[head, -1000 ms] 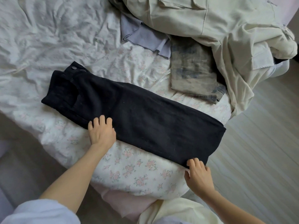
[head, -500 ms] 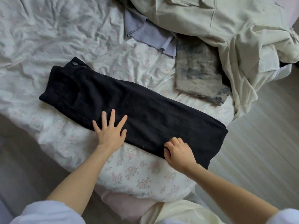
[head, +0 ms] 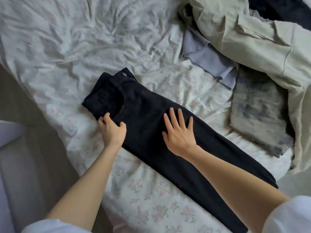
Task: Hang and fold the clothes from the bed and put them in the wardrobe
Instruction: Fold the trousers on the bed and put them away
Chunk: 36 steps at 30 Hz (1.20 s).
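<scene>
A pair of black trousers (head: 148, 105), folded lengthwise leg on leg, lies diagonally on the floral bed sheet (head: 148, 195), waistband at the upper left and hems at the lower right. My left hand (head: 112, 130) rests at the near edge of the hip, fingers curled onto the cloth by the pocket. My right hand (head: 179, 132) lies flat on the thigh part, fingers spread.
A beige jacket (head: 249, 41) is heaped at the upper right, over a lilac garment (head: 207, 56) and folded washed-grey jeans (head: 259, 111). A dark garment (head: 276, 7) shows at the top right corner. The bed's edge and floor run along the left.
My right hand slid from the hem end up along the leg to the thigh. My left hand moved toward the waistband and its fingers curled. The view shifted so the trousers sit further right.
</scene>
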### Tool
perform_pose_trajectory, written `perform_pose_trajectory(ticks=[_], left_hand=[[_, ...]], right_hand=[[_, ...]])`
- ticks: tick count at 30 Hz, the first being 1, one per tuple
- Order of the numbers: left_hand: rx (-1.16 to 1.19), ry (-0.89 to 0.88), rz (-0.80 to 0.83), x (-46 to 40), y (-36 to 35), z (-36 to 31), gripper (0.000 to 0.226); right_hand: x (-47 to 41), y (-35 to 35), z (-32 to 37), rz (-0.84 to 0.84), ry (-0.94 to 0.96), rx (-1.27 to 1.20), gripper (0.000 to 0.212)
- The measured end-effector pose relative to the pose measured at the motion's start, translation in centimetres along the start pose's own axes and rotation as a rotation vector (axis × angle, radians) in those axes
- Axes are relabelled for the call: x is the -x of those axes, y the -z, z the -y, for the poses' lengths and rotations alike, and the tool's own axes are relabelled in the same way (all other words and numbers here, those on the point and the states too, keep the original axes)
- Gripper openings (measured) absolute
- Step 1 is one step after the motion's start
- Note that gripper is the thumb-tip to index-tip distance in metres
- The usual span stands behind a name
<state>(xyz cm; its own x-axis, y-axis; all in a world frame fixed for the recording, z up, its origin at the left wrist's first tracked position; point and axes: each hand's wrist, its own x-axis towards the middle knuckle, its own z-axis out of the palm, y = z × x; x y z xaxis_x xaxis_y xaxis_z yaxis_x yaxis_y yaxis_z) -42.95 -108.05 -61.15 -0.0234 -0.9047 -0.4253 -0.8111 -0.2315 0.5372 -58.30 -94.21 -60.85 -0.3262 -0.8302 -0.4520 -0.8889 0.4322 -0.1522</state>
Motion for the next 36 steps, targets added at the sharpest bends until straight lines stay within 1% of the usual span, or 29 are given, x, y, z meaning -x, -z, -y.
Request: perform_pose_trajectory(ticks=[1, 2, 3, 4, 5, 6, 8, 10, 12, 13, 14, 15, 16, 17, 18, 20, 21, 23, 24, 26, 27, 28, 29, 31, 32, 33, 35, 36], left_hand=[[0.105, 0.028, -0.079, -0.6, 0.1, -0.2, 0.057], [0.221, 0.092, -0.150, -1.0, 0.4, -0.6, 0.056], [0.364, 0.197, -0.197, -2.0, 0.8, -0.7, 0.057], [0.484, 0.301, -0.200, -2.7, 1.0, -1.0, 0.061], [0.571, 0.402, -0.176, -3.9, 1.5, -0.7, 0.066], [0.626, 0.470, -0.115, -4.7, 1.8, -0.5, 0.071], [0.769, 0.558, 0.038, -6.2, 2.9, -0.1, 0.072], [0.912, 0.544, 0.226, -6.8, 4.1, 0.0, 0.060], [0.969, 0.490, 0.341, -6.5, 4.6, -0.6, 0.043], [0.965, 0.462, 0.333, -6.4, 4.5, -0.9, 0.040], [0.942, 0.436, 0.270, -6.1, 4.3, -1.1, 0.040], [0.908, 0.387, 0.170, -5.8, 4.0, -1.2, 0.042], [0.865, 0.305, 0.084, -5.4, 3.9, -1.4, 0.042], [0.798, 0.196, 0.031, -4.7, 3.8, -1.8, 0.041], [0.703, 0.069, 0.006, -3.9, 3.8, -2.0, 0.039], [0.480, -0.232, -0.014, -1.8, 3.7, -2.3, 0.040], [0.375, -0.367, -0.012, -0.8, 3.5, -2.4, 0.040], [0.220, -0.589, 0.041, 1.1, 3.0, -2.5, 0.039], [0.173, -0.697, 0.099, 2.0, 2.8, -2.4, 0.041], [0.080, -0.914, 0.220, 3.6, 2.0, -2.3, 0.054], [0.011, -1.021, 0.270, 4.9, 1.5, -2.5, 0.065], [-0.070, -1.116, 0.307, 6.1, 1.0, -2.6, 0.074], [-0.158, -1.202, 0.335, 7.9, 0.4, -2.8, 0.077], [-0.321, -1.328, 0.369, 10.5, -1.0, -2.7, 0.070], [-0.391, -1.359, 0.383, 11.5, -1.7, -2.2, 0.068], [-0.456, -1.383, 0.405, 12.5, -2.4, -1.9, 0.068], [-0.519, -1.419, 0.435, 13.5, -3.6, -1.2, 0.070], [-0.529, -1.426, 0.452, 13.8, -4.2, -0.9, 0.076]], right_hand=[[-1.0, 0.4, 0.6, 0.013, 0.054, 0.039, 0.061], [-1.9, 0.7, 1.1, 0.045, 0.100, 0.063, 0.061], [-3.1, 0.9, 1.8, 0.086, 0.140, 0.085, 0.060], [-3.4, 1.0, 2.0, 0.130, 0.146, 0.097, 0.060], [-4.1, 0.9, 2.6, 0.168, 0.153, 0.110, 0.060], [-4.1, 0.6, 2.6, 0.192, 0.148, 0.116, 0.061], [-4.3, 0.1, 2.7, 0.208, 0.146, 0.133, 0.063], [-4.5, 0.1, 2.6, 0.227, 0.144, 0.132, 0.064], [-4.6, 0.4, 2.5, 0.243, 0.136, 0.105, 0.065], [-4.7, 0.6, 2.5, 0.255, 0.133, 0.085, 0.065], [-4.5, 0.8, 2.6, 0.266, 0.125, 0.050, 0.064], [-4.6, 1.0, 2.7, 0.268, 0.114, -0.006, 0.062], [-4.5, 1.5, 2.7, 0.264, 0.099, -0.091, 0.058], [-4.5, 2.1, 2.8, 0.261, 0.069, -0.222, 0.053], [-4.4, 2.9, 2.8, 0.251, 0.016, -0.409, 0.048], [-4.0, 4.5, 2.2, 0.241, -0.170, -0.902, 0.042], [-3.6, 5.2, 1.8, 0.247, -0.271, -1.172, 0.041], [-2.5, 5.7, 0.3, 0.242, -0.397, -1.588, 0.045], [-1.7, 6.0, -0.6, 0.224, -0.438, -1.757, 0.050], [-0.2, 7.1, -2.1, 0.160, -0.475, -1.979, 0.059], [1.1, 7.9, -3.0, 0.115, -0.461, -2.020, 0.061], [2.2, 8.4, -3.8, 0.096, -0.405, -2.051, 0.064], [3.7, 8.9, -4.8, 0.078, -0.339, -2.044, 0.065], [6.4, 9.5, -6.2, 0.057, -0.256, -1.967, 0.064], [7.4, 9.1, -6.6, 0.072, -0.235, -1.903, 0.061], [8.7, 8.7, -7.3, 0.085, -0.239, -1.848, 0.056], [10.2, 7.3, -8.4, 0.071, -0.342, -1.758, 0.047], [10.7, 6.4, -8.8, 0.042, -0.414, -1.714, 0.057]])
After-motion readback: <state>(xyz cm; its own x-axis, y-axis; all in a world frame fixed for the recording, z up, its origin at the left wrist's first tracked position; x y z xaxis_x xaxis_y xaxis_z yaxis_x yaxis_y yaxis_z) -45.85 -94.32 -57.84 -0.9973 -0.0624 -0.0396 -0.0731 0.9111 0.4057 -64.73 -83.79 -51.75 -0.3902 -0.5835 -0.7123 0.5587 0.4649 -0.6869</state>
